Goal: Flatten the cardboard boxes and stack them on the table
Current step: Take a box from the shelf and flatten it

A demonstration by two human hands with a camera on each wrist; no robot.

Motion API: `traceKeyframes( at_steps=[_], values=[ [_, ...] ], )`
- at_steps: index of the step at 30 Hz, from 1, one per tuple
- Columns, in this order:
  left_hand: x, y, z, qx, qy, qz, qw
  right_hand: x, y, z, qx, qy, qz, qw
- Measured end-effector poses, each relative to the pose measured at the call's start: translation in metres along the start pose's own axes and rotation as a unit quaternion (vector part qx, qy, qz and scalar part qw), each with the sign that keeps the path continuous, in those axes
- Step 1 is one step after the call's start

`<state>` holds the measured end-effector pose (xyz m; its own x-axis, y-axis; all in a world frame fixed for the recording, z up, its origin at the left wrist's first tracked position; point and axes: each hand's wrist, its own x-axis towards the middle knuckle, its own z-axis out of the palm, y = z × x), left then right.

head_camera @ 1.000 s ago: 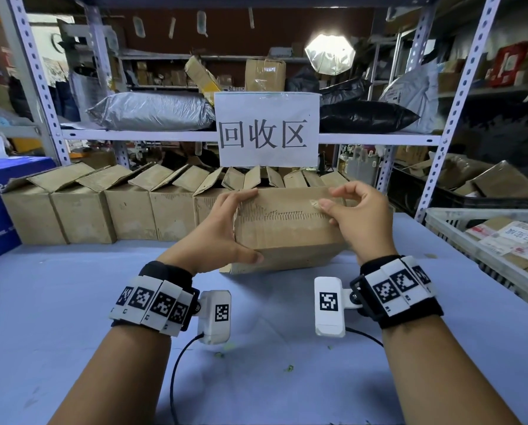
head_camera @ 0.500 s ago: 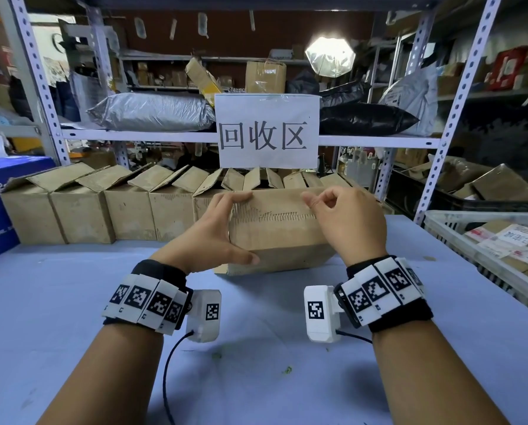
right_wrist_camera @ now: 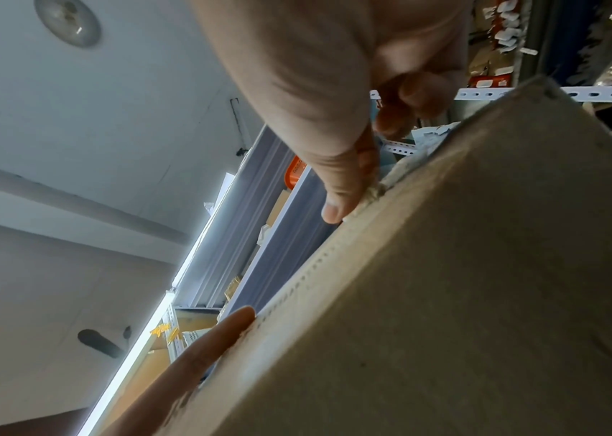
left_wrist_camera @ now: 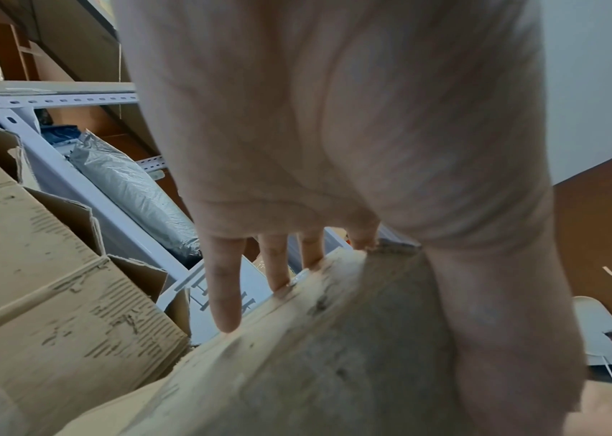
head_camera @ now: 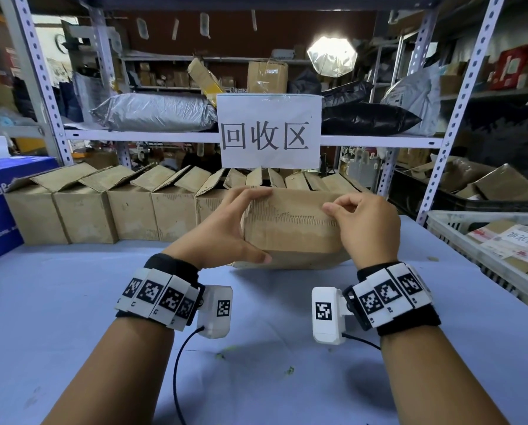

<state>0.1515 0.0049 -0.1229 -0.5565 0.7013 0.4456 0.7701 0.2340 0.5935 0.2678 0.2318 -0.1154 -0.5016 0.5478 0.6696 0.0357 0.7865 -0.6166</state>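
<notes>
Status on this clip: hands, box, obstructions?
Left hand grips cardboard box, fingers on its top edge. Right hand pinches at top edge. Box unflattened, base on table. Nothing obstructing.

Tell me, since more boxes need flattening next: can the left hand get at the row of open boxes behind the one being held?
Probably yes: the open boxes stand just behind the left hand with nothing between, but it grips the held box now.
</notes>
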Motion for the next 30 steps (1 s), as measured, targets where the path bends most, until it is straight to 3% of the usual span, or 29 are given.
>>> traceKeyframes(
  at_steps=[9,18,22,27,30],
  values=[
    [-0.001,-0.003,-0.002,-0.001,-0.006,-0.004,1.0,-0.002,0.011,-0.005,0.025,0.027,0.017,0.999],
    [-0.001,0.0,-0.005,-0.004,-0.004,-0.027,1.0,0.006,0.014,-0.003,-0.052,-0.018,0.012,0.998],
    [-0.002,-0.002,-0.006,0.008,-0.012,-0.03,0.999,0.01,0.015,-0.003,-0.013,-0.055,0.043,0.997],
    [0.0,-0.004,-0.006,0.031,-0.022,-0.035,0.999,0.007,0.013,0.003,-0.041,-0.04,0.039,0.998],
    [0.001,-0.006,-0.006,0.038,-0.025,-0.036,0.998,0.01,0.018,0.003,-0.003,-0.033,0.05,0.998]
  ],
)
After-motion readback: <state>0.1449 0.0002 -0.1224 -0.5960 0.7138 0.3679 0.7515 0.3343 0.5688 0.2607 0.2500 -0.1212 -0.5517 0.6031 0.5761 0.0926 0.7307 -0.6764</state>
